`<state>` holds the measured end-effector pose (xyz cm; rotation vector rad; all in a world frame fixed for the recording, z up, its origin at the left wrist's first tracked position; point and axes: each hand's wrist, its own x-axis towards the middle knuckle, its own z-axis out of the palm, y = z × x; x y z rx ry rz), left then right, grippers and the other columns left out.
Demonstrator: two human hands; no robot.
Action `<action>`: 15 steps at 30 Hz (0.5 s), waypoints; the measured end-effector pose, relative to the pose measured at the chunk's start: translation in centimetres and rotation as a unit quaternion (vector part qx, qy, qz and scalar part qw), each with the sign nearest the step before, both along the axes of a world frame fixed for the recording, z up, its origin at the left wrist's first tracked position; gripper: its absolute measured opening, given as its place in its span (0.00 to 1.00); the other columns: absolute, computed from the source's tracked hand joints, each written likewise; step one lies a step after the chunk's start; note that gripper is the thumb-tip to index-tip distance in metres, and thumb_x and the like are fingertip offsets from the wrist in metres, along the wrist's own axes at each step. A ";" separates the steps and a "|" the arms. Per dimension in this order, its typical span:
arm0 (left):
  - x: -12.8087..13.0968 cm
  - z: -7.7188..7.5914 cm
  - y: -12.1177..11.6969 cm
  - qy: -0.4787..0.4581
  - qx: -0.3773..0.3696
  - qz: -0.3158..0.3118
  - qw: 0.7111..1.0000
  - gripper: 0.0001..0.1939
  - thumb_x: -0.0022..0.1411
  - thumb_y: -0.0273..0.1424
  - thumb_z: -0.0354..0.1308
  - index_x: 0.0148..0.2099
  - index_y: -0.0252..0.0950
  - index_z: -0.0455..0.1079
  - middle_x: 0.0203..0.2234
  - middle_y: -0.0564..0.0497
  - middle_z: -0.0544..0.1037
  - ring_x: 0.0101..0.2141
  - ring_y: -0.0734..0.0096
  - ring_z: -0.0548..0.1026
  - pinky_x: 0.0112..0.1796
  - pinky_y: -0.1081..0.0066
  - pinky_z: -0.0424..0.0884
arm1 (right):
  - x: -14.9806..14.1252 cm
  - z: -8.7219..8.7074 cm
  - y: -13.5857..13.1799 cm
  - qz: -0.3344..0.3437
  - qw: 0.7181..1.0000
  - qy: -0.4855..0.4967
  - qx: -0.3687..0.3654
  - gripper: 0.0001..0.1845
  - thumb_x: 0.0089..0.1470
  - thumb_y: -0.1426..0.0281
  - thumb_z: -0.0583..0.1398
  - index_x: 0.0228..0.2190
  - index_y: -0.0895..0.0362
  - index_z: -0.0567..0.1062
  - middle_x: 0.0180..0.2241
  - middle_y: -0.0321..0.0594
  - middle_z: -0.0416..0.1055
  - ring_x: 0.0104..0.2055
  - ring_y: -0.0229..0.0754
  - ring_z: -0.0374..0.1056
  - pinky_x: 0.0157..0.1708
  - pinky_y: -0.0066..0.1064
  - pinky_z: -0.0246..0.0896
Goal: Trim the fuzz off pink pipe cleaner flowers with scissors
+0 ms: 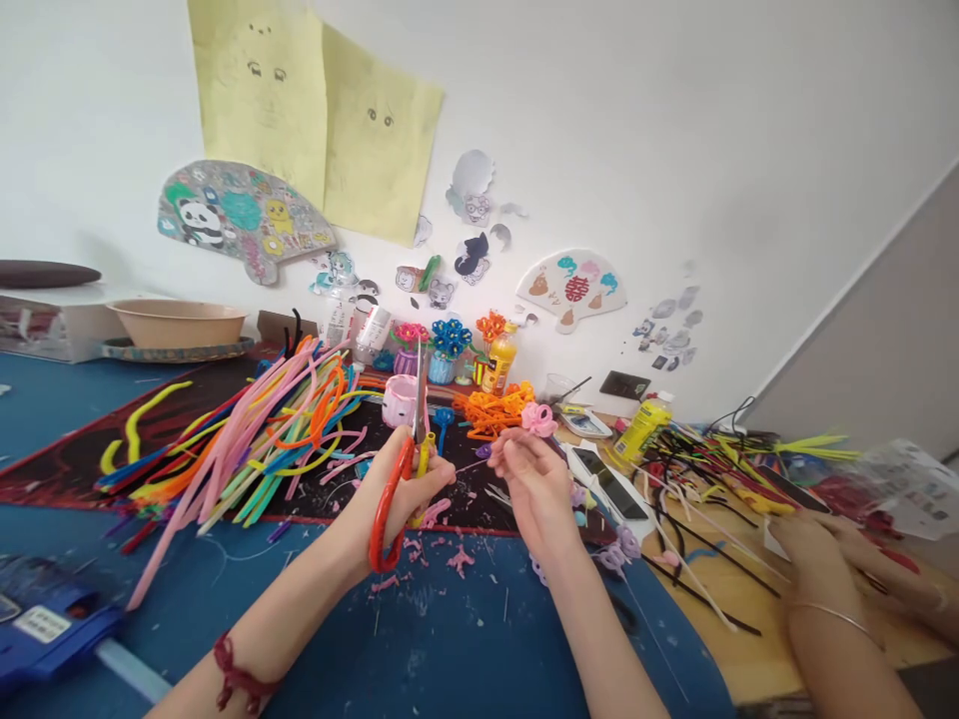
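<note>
My left hand (409, 484) is wrapped round red-handled scissors (386, 514), whose blades point up. A yellow piece (424, 464) shows beside the scissors at the fingers; I cannot tell if it is held. My right hand (533, 484) has its fingers curled together; what they hold, if anything, is hidden. Right above those fingers is a pink fuzzy-wire flower (539, 418), held or behind them, I cannot tell which. Pink fuzzy scraps (460, 560) lie on the blue tabletop (442, 639) between my hands.
Colourful pipe cleaners (247, 429) lie piled at left, near a blue glue gun (52, 624). Behind stand a pink pot (403, 399), flower pots (451, 350) and an orange bottle (500, 359). A phone (610, 484) lies at right, near another person's hands (816, 549).
</note>
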<state>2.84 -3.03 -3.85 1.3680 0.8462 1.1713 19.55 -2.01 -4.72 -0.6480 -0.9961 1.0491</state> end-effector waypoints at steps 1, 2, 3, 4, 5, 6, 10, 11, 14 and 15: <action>-0.1 -0.2 0.1 0.003 -0.007 -0.005 1.000 0.16 0.56 0.40 0.60 0.30 0.38 0.56 0.16 0.64 0.60 0.16 0.84 0.57 0.19 0.78 0.55 | -0.1 -0.1 -0.1 0.012 1.000 -0.028 -0.005 0.10 0.43 0.66 0.70 0.27 0.58 0.79 0.25 0.37 0.75 0.25 0.34 0.68 0.25 0.26 0.60; -0.2 -0.4 0.3 0.007 -0.014 -0.009 1.000 0.16 0.56 0.41 0.59 0.30 0.38 0.57 0.15 0.64 0.59 0.16 0.84 0.56 0.19 0.78 0.54 | -0.2 -0.3 -0.1 0.022 0.998 -0.052 -0.008 0.10 0.43 0.65 0.69 0.26 0.59 0.79 0.24 0.37 0.75 0.24 0.35 0.68 0.23 0.26 0.60; -0.2 -0.6 0.4 0.012 -0.020 -0.011 1.000 0.16 0.56 0.42 0.58 0.29 0.38 0.58 0.14 0.64 0.58 0.16 0.83 0.55 0.19 0.77 0.54 | -0.3 -0.4 -0.2 0.028 0.997 -0.071 -0.008 0.10 0.43 0.65 0.69 0.25 0.59 0.79 0.23 0.37 0.75 0.23 0.35 0.68 0.22 0.26 0.59; -0.3 -0.8 0.5 0.016 -0.025 -0.013 0.999 0.16 0.56 0.43 0.58 0.29 0.38 0.59 0.13 0.64 0.58 0.15 0.83 0.55 0.19 0.77 0.54 | -0.4 -0.5 -0.2 0.031 0.996 -0.083 -0.005 0.10 0.42 0.65 0.69 0.25 0.59 0.79 0.22 0.37 0.75 0.22 0.35 0.68 0.21 0.26 0.59; -0.2 -0.9 0.5 0.020 -0.030 -0.017 0.999 0.16 0.56 0.44 0.58 0.29 0.38 0.59 0.13 0.63 0.57 0.15 0.83 0.55 0.18 0.77 0.54 | -0.5 -0.6 -0.2 0.032 0.995 -0.091 -0.003 0.10 0.42 0.65 0.70 0.24 0.59 0.78 0.21 0.36 0.75 0.22 0.35 0.68 0.21 0.26 0.59; -0.2 -1.0 0.5 0.022 -0.035 -0.024 0.999 0.17 0.56 0.45 0.57 0.28 0.38 0.59 0.12 0.63 0.57 0.14 0.82 0.55 0.18 0.76 0.54 | -0.5 -0.7 -0.2 0.029 0.995 -0.097 -0.001 0.10 0.41 0.65 0.70 0.24 0.58 0.78 0.21 0.36 0.75 0.22 0.36 0.68 0.21 0.26 0.60; -0.2 -0.5 0.2 0.095 0.039 0.034 0.994 0.17 0.61 0.48 0.49 0.32 0.39 0.56 0.17 0.62 0.59 0.17 0.80 0.58 0.21 0.75 0.58 | -0.4 -0.7 0.0 -0.024 0.994 -0.105 0.003 0.10 0.43 0.65 0.69 0.23 0.58 0.77 0.21 0.35 0.74 0.23 0.36 0.69 0.24 0.27 0.63; -0.2 -0.3 0.2 0.134 0.082 0.074 0.985 0.16 0.62 0.47 0.47 0.34 0.40 0.55 0.20 0.61 0.61 0.19 0.79 0.59 0.22 0.74 0.60 | -0.3 -0.6 0.1 -0.045 0.994 -0.097 0.004 0.11 0.43 0.64 0.69 0.24 0.59 0.77 0.21 0.36 0.74 0.24 0.37 0.69 0.25 0.28 0.64; -0.6 0.2 0.1 0.275 0.178 0.170 0.929 0.16 0.59 0.45 0.51 0.41 0.40 0.54 0.28 0.55 0.67 0.27 0.71 0.67 0.28 0.71 0.63 | 0.1 -0.5 0.3 -0.089 0.995 -0.053 0.004 0.11 0.42 0.64 0.69 0.24 0.59 0.76 0.24 0.36 0.75 0.27 0.37 0.71 0.29 0.29 0.66; -0.8 0.3 0.1 0.328 0.195 0.193 0.904 0.18 0.57 0.45 0.53 0.43 0.39 0.55 0.31 0.52 0.69 0.30 0.66 0.70 0.29 0.69 0.63 | 0.2 -0.5 0.4 -0.095 0.995 -0.037 0.003 0.11 0.42 0.65 0.69 0.25 0.59 0.76 0.25 0.36 0.75 0.28 0.37 0.71 0.32 0.29 0.66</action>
